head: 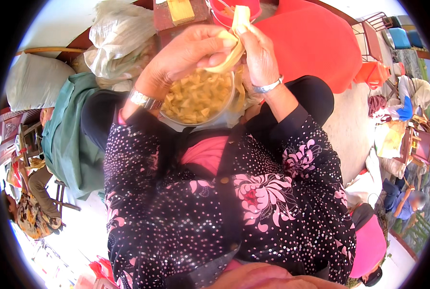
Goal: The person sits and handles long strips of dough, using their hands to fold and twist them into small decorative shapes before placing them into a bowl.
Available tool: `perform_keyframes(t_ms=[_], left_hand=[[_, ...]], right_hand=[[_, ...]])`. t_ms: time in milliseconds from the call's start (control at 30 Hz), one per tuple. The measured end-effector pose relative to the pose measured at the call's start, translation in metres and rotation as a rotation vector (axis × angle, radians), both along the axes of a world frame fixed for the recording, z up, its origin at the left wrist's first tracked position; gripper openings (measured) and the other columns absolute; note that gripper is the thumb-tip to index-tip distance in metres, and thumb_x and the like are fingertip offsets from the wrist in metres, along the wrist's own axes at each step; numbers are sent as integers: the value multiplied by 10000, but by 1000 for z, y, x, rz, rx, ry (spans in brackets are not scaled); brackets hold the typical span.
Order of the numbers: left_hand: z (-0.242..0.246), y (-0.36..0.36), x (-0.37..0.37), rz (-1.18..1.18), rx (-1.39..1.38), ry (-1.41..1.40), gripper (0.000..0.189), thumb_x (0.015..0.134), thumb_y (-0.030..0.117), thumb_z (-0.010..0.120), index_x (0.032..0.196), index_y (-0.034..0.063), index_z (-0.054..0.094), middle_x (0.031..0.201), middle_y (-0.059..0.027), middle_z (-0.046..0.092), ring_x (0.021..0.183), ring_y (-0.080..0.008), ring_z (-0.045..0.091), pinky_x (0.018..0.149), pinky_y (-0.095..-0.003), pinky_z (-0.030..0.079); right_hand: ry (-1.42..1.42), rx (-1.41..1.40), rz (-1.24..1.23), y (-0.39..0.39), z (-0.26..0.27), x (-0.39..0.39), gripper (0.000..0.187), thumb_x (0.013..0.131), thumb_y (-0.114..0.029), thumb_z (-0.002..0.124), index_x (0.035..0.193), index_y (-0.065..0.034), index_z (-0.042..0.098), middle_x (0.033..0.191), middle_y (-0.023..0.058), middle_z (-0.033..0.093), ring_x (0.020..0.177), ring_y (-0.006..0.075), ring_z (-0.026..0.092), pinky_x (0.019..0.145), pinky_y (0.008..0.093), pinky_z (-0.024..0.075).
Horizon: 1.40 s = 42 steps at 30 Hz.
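Above a round basin (233,97) full of small folded yellow pieces (197,97), both my hands hold one long pale yellow strip (241,18), which looks limp and folded. My left hand (197,48), with a watch at the wrist, pinches a bent part of it between thumb and fingers. My right hand (260,54), with a silver-coloured bracelet at the wrist, grips its upper part, and one end stands up past my thumb. The lower end hangs in a curve over the basin. The strip's material cannot be told.
Around me are a white woven sack (121,32), green cloth (72,133), a dark red stool (164,18) bearing a yellow block, a pink bucket (253,7) and a large red cover (309,43). Several people sit at both sides, one in pink (370,242) near the lower right.
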<state>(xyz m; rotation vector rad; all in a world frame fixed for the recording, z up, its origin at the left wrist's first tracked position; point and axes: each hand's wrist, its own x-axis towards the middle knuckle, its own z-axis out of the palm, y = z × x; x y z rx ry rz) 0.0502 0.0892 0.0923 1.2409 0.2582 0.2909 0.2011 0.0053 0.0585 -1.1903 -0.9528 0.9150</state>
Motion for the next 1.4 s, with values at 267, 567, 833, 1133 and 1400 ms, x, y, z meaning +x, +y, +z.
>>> perform_keyframes(t_ms=[267,567,833,1133,1400], left_hand=[[32,18,-7,608,1435,-55,86,855,71,614,929,26,606,1014,-79,630,791,-251,619,723,-311,492],[9,27,-13,525,265,-188,211,941,184,573,1115,64,580,1081,-30,625,962,-116,596,860,-283,485],[9,17,-21,484,15,-293,369,945,177,559,1284,40,510,1189,-80,576,1072,-150,570,952,-299,460],[5,12,-8,631,416,-150,383,970,245,513,1268,4,512,1076,-56,578,932,-96,564,806,-230,469],[19,5,-11,521,-22,-301,432,1014,311,377,1235,-42,496,1087,-94,606,980,-157,591,860,-280,484]], right_hand=[[5,-203,483,39,49,20,375,948,-382,457,796,-56,566,517,-69,315,401,30,258,371,206,192],[-381,77,622,68,62,26,391,929,-449,545,880,-63,587,560,-38,446,427,35,416,397,187,338],[-302,76,552,76,60,18,436,964,-438,479,1016,-29,621,573,-25,499,419,43,419,396,194,332],[-281,308,387,88,25,0,354,947,-364,542,1021,-26,618,726,4,581,592,56,542,422,202,406],[-540,448,213,78,40,-8,340,956,-354,533,1023,-24,489,886,45,590,795,102,561,705,235,471]])
